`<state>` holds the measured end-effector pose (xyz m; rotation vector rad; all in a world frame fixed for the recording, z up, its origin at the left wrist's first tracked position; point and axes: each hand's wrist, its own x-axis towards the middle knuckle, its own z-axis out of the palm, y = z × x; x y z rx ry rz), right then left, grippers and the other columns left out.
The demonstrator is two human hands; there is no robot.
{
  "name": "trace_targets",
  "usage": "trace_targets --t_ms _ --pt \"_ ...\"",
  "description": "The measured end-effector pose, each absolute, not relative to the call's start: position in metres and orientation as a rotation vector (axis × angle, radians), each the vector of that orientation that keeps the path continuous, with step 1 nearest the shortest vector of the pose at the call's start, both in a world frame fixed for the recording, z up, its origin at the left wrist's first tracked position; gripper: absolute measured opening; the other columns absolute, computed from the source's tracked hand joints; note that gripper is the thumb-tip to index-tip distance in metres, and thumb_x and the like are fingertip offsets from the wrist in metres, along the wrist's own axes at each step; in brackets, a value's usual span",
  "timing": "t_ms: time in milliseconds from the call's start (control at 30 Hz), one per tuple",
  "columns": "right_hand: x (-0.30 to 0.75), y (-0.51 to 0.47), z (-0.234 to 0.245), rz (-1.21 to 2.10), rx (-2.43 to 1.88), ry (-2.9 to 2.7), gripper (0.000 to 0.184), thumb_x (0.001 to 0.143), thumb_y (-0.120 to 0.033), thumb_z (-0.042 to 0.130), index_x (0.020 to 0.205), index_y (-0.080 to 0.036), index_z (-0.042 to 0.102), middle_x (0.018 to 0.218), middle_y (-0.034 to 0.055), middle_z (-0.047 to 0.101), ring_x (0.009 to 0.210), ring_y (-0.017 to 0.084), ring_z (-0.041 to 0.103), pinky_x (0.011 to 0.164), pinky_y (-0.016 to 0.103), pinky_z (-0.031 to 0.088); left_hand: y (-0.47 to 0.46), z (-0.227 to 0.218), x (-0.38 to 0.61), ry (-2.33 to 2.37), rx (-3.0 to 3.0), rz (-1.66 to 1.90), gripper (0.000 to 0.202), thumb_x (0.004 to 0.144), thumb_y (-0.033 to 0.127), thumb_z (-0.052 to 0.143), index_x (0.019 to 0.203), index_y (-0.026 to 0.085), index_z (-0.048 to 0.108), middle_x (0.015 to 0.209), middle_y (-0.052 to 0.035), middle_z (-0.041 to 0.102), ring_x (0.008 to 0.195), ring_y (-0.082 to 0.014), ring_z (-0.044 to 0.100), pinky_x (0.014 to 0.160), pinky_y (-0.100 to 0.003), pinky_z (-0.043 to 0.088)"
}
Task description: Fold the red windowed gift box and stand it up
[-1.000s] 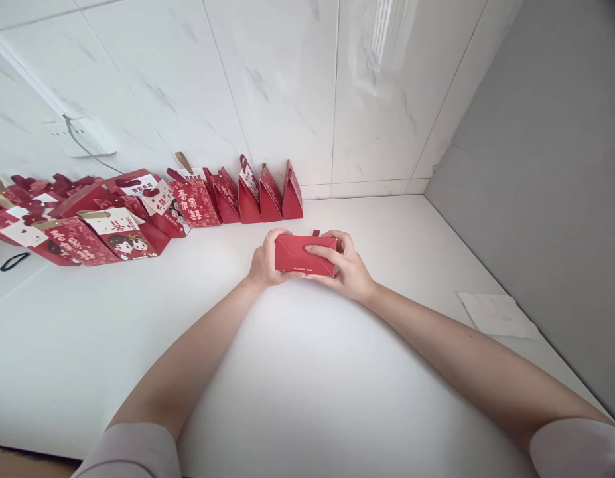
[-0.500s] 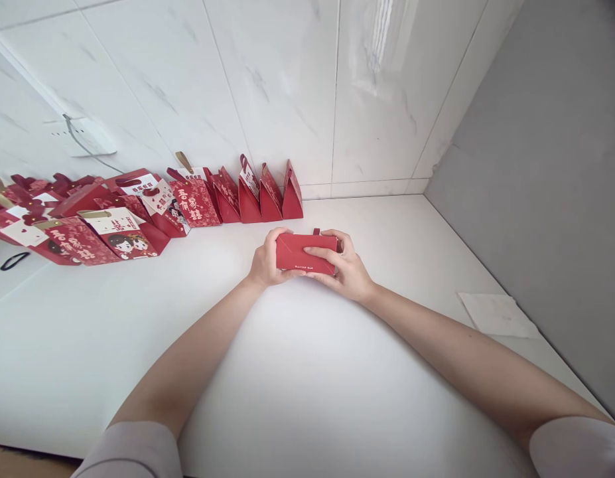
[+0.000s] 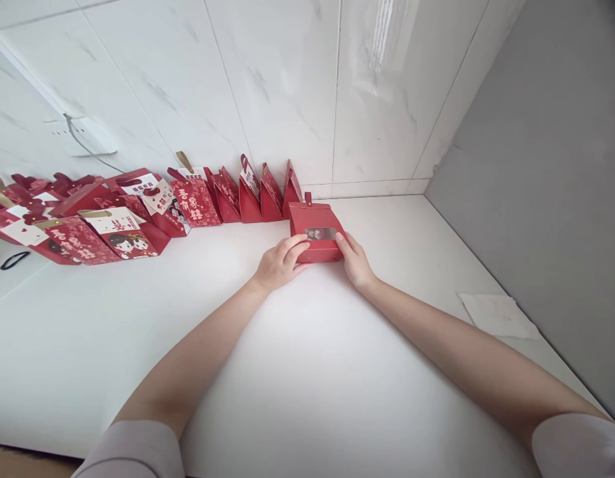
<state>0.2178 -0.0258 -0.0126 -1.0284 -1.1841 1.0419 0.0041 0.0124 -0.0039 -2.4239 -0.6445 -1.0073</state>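
Observation:
Between my hands is a red gift box [image 3: 314, 216] with a clear window low on the side that faces me and a small dark red ribbon loop on top. My left hand [image 3: 282, 261] grips its lower left corner, fingers over the front and thumb low down. My right hand [image 3: 355, 260] holds the right side, with the thumb beside the window. The box's far side and some of my right fingers are hidden. Just behind it on the left stands a tent-shaped red gift box [image 3: 292, 189], partly covered.
A row of red and white gift boxes [image 3: 195, 201] runs along the tiled wall to the left. A black ring [image 3: 14, 260] lies at the far left, a white sheet [image 3: 499, 315] at the right. A grey panel [image 3: 546, 172] bounds the white table [image 3: 327, 372] on the right.
The box has been turned: its plain lettered face was toward me, now its windowed side and ribbon loop show. Both hands have shifted their hold to its lower sides.

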Motion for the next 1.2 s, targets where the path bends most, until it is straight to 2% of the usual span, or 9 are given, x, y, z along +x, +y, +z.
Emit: trace_targets --t_ms 100,300,500,633,700,767,833,933,1200 --pt "0.217 -0.022 -0.011 1.156 -0.935 -1.11 0.054 0.093 -0.062 0.046 0.123 -0.02 0.063 0.134 0.0075 0.063 0.128 0.028 0.055 0.112 0.045 0.04 0.011 -0.005 0.008 -0.551 -2.385 -0.989 0.031 0.09 0.027 0.063 0.119 0.025 0.051 0.119 -0.009 0.065 0.101 -0.0201 0.069 0.085 -0.034 0.059" --pt "0.218 -0.019 -0.018 1.148 -0.851 -1.119 0.054 0.088 -0.056 0.059 0.133 -0.027 0.05 0.138 0.0068 0.059 0.13 0.026 0.053 0.112 0.045 0.041 0.012 -0.003 0.008 -0.711 -2.442 -0.898 0.024 0.092 0.018 0.055 0.115 0.026 0.057 0.121 -0.0083 0.064 0.101 -0.0215 0.068 0.087 -0.039 0.058" --pt "0.217 -0.016 -0.023 1.085 -0.889 -1.163 0.089 0.082 -0.058 0.066 0.153 -0.03 0.02 0.153 0.0102 0.043 0.14 0.026 0.044 0.116 0.048 0.036 0.006 0.006 0.002 -0.827 -2.793 -0.771 0.037 0.087 0.042 0.062 0.115 0.019 0.056 0.136 -0.0139 0.054 0.108 -0.0246 0.065 0.085 -0.038 0.058" --pt "0.217 -0.014 -0.022 1.102 -0.849 -1.218 0.089 0.082 -0.058 0.067 0.153 -0.026 0.025 0.156 0.0089 0.039 0.145 0.026 0.036 0.121 0.045 0.031 0.006 0.003 0.006 -1.023 -2.75 -1.007 0.03 0.092 0.042 0.054 0.112 0.019 0.054 0.145 -0.0163 0.044 0.084 -0.017 0.066 0.068 -0.032 0.055" --pt "0.216 -0.015 -0.023 1.136 -0.83 -1.232 0.087 0.081 -0.057 0.069 0.152 -0.025 0.029 0.156 0.0082 0.04 0.144 0.026 0.037 0.121 0.045 0.031 0.008 0.0 0.006 -1.137 -2.616 -1.281 0.041 0.092 0.043 0.056 0.124 0.02 0.046 0.15 -0.0198 0.036 0.078 -0.0144 0.063 0.065 -0.031 0.053" --pt "0.215 -0.015 -0.024 1.16 -0.822 -1.269 0.084 0.082 -0.056 0.068 0.151 -0.026 0.031 0.155 0.0066 0.041 0.143 0.026 0.039 0.12 0.045 0.033 0.013 -0.003 0.005 -1.224 -2.496 -1.502 0.06 0.089 0.046 0.059 0.137 0.02 0.035 0.153 -0.0225 0.031 0.086 -0.0169 0.063 0.07 -0.033 0.054" --pt "0.215 -0.016 -0.025 1.167 -0.82 -1.314 0.081 0.084 -0.055 0.067 0.152 -0.028 0.031 0.156 0.0051 0.041 0.142 0.025 0.041 0.119 0.044 0.034 0.019 -0.004 0.002 -1.315 -2.542 -1.54 0.067 0.089 0.051 0.057 0.142 0.018 0.032 0.151 -0.0218 0.036 0.103 -0.023 0.062 0.081 -0.037 0.054" --pt "0.217 -0.016 -0.026 1.164 -0.825 -1.361 0.081 0.086 -0.054 0.065 0.153 -0.029 0.028 0.157 0.0043 0.039 0.142 0.025 0.041 0.119 0.044 0.035 0.026 -0.007 -0.002 -1.5 -2.89 -1.356 0.057 0.095 0.055 0.044 0.139 0.019 0.042 0.137 -0.0147 0.057 0.12 -0.0273 0.059 0.096 -0.041 0.051" --pt "0.221 -0.018 -0.021 1.113 -0.912 -1.475 0.082 0.09 -0.054 0.06 0.156 -0.027 0.02 0.156 0.0046 0.04 0.143 0.024 0.04 0.121 0.043 0.031 0.03 -0.012 -0.004 -1.755 -2.994 -1.307 0.059 0.093 0.059 0.045 0.137 0.02 0.048 0.131 -0.0092 0.065 0.121 -0.0275 0.062 0.099 -0.041 0.051"
